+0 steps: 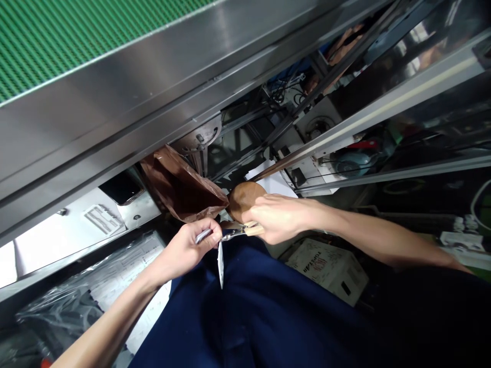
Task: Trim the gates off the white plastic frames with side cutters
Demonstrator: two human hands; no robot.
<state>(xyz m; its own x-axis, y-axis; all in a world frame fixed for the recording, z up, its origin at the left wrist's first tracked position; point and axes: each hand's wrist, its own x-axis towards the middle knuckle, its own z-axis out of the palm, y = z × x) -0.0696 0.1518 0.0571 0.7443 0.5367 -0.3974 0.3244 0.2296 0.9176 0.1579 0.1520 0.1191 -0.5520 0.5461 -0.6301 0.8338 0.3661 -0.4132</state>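
Note:
My left hand (187,250) is closed in a pinch on a thin, flat, grey-white piece (220,266). Part of that piece hangs below the fingers and another bit pokes out above the palm; its exact kind is unclear. In my right hand (282,217) is a pair of pliers with cream handles (253,230), the fingers wrapped round the grips. Their metal jaws reach left to the piece, close to my left fingertips. Whether the jaws are closed on it is too small to tell. Just beyond both hands, a brown plastic bag (180,184) hangs with its mouth open.
A steel-edged conveyor with a green belt (76,36) runs across the upper left. A round wooden stool top (245,197) lies behind my right hand. A printed white box (326,271) stands lower right. Plastic-wrapped white goods (126,286) lie lower left, near a dark phone-like object (120,186).

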